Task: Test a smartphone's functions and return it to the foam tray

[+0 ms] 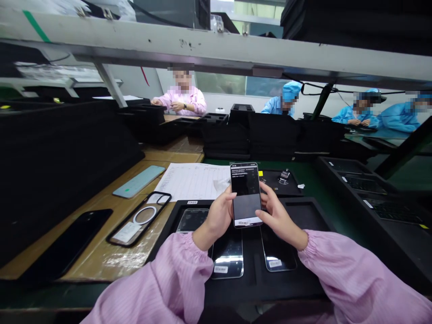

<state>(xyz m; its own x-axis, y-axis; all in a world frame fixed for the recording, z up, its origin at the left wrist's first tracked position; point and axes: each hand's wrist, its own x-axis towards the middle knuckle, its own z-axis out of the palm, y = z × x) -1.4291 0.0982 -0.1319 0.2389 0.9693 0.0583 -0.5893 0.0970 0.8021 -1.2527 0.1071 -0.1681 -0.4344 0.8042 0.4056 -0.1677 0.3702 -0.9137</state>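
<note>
A smartphone (245, 193) with a lit, mostly dark screen is held upright in front of me, a barcode label near its lower edge. My left hand (218, 213) grips its left side, thumb on the edge. Around the right side is my right hand (277, 215), its thumb over the lower right of the screen and the fingers partly behind. Below lies a black foam tray (251, 288). In its slots rest a labelled phone (227, 256) on the left, another labelled phone (278, 252) on the right, and a clear-topped phone (192, 219) partly behind my left wrist.
Left on the cardboard are a phone case (140, 220) with a white ring, a pale phone (139, 181) and a dark phone (72, 240). A paper sheet (189, 175) lies behind the tray. Stacked black trays (273, 135) stand farther back; a shelf (202, 45) crosses above. Several co-workers sit beyond.
</note>
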